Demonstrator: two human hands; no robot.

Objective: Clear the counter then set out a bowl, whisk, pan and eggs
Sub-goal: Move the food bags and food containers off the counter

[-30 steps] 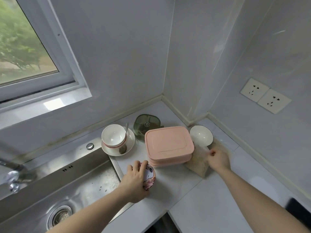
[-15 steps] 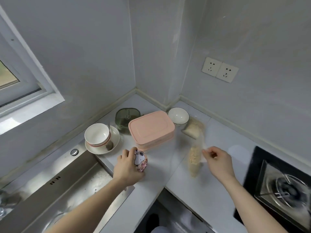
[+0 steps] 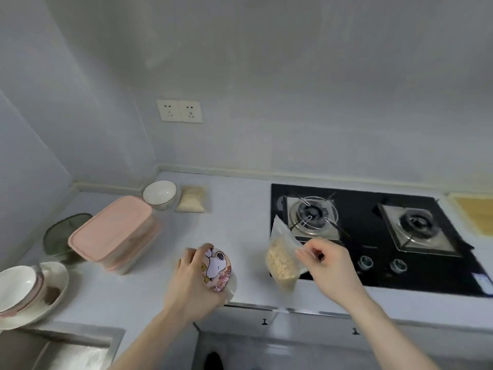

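Since the earlier frame, both hands have carried their items away from the pink lidded container toward the gas hob, and the view has swung right, so the window is out of frame and both burners show.

Left hand: fingers curled around a rounded container printed with a cartoon dog, gripped from its left side and from behind. The container is held over the front edge of the counter, left of the hob. Whether it rests on the counter cannot be told. A pale, translucent shape shows under the hand; it is too blurred to identify.

Right hand: thumb and fingers pinch the upper corner of a clear bag of pale grains. The bag hangs tilted over the front left corner of the hob, overlapping its edge and hiding part of the left burner's tray. The fingertips are motion-blurred.

A second, flat bag of grains lies on the counter left of the hob near the back wall, just beside a white bowl. The pink lidded container sits further left of the hob, partly hiding a green lidded dish behind it. A cup on a saucer is cut off by the left frame edge, as is the sink below it. A yellow object right of the hob is cut off by the right edge.
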